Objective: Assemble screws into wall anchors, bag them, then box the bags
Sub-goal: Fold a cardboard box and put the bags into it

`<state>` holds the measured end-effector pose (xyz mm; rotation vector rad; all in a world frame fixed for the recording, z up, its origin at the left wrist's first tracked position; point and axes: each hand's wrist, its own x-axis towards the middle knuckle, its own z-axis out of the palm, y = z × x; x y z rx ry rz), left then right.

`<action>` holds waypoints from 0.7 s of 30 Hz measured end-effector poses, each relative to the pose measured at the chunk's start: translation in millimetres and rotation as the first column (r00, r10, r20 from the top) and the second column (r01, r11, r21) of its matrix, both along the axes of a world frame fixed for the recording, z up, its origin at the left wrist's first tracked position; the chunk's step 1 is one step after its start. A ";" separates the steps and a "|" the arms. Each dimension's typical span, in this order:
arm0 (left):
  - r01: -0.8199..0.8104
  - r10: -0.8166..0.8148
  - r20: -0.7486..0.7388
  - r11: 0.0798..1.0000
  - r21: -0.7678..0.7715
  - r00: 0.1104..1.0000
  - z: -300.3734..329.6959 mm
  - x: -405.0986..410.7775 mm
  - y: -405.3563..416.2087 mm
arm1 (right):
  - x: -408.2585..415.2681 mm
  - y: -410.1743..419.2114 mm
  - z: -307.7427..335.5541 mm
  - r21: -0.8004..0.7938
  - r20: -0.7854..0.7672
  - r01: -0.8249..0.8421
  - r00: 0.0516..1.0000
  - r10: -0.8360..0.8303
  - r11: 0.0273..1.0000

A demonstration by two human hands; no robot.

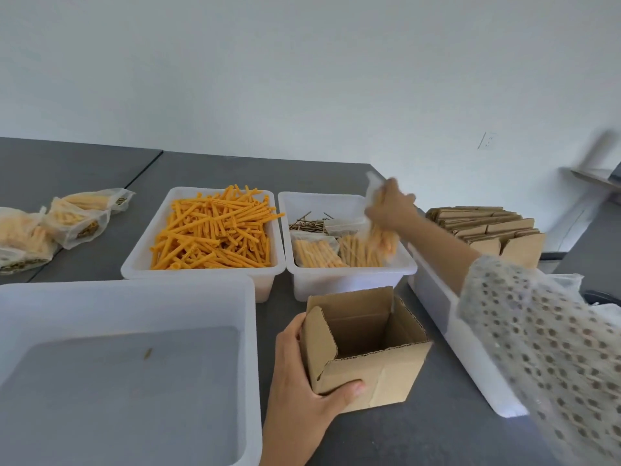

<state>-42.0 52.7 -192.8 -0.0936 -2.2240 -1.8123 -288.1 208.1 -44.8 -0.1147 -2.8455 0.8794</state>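
Observation:
An open cardboard box (pixel 366 351) stands upright on the grey table, flaps up. My left hand (pixel 304 381) grips its left near corner, thumb across the front face. My right hand (pixel 389 206) reaches over the white bin (pixel 349 275) of screws and bags and holds a clear bag of orange anchors (pixel 378 237), blurred by motion, lifted above the bin's right side. Two more filled bags (pixel 316 252) lie in that bin beside loose screws (pixel 307 223). A white bin of loose orange wall anchors (pixel 215 230) sits to its left.
A large white bin (pixel 127 364) stands at the near left, with one small piece inside. Several filled bags (pixel 64 223) lie at the far left. A long white bin (pixel 470 341) with flat cardboard boxes (pixel 487 230) runs along the right.

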 end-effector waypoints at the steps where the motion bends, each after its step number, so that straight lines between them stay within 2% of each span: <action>1: -0.006 0.006 -0.001 1.000 -0.004 1.000 -1.3 -0.4 0.1 | 5.8 3.8 18.7 -0.083 -0.044 -0.015 0.999 0.012 0.996; 2: -0.013 0.013 -0.004 1.000 -0.009 1.000 -2.8 -0.4 0.1 | 13.8 6.8 37.3 -0.204 -0.086 -0.066 0.995 0.050 0.977; 3: -0.018 0.018 -0.008 1.000 -0.009 1.000 -3.8 -0.6 0.0 | 25.0 10.1 55.7 -0.378 -0.096 -0.136 0.990 0.108 0.916; 5: -0.017 0.017 -0.008 1.000 0.001 1.000 -4.4 -1.3 0.0 | 54.5 14.1 84.4 -0.691 -0.036 -0.270 0.939 0.341 0.671; 7: -0.005 0.005 -0.003 1.000 0.017 1.000 -5.1 -2.7 0.4 | 89.7 11.9 94.9 -0.819 -0.004 -0.336 0.815 0.580 0.466; 9: 0.013 -0.013 0.004 1.000 0.027 1.000 -4.6 -2.9 0.3 | 118.8 8.2 86.0 -0.839 0.039 -0.333 0.751 0.659 0.430; 12: 0.026 -0.026 0.004 1.000 0.015 1.000 -2.0 -0.3 -0.6 | 153.4 3.8 50.8 -0.859 0.149 -0.219 0.758 0.636 0.462; 14: 0.025 -0.025 0.001 1.000 -0.003 1.000 0.0 1.9 -1.3 | 166.5 1.9 26.1 -0.826 0.172 -0.175 0.828 0.535 0.536; 15: 0.025 -0.025 0.000 1.000 -0.005 1.000 0.4 2.6 -1.6 | 171.3 2.0 14.6 -0.770 0.137 -0.187 0.886 0.444 0.610; 16: 0.026 -0.026 0.002 1.000 -0.003 1.000 0.5 3.5 -1.2 | 175.5 3.4 4.5 -0.664 0.042 -0.256 0.925 0.378 0.702; 17: 0.028 -0.028 0.000 1.000 -0.003 1.000 0.9 3.2 -2.0 | 177.9 4.2 -2.5 -0.510 -0.081 -0.357 0.926 0.370 0.782; 18: 0.032 -0.032 0.000 0.999 -0.002 0.999 0.9 3.8 -1.9 | 180.1 7.5 -8.9 -0.332 -0.172 -0.461 0.888 0.428 0.823; 19: 0.035 -0.035 -0.002 0.999 0.000 0.999 1.0 3.9 -1.8 | 181.8 11.9 -13.5 -0.162 -0.217 -0.543 0.834 0.507 0.824; 21: 0.035 -0.035 -0.004 0.999 0.005 0.999 0.3 4.1 -1.9 | 182.6 22.4 -18.5 0.117 -0.219 -0.658 0.713 0.666 0.744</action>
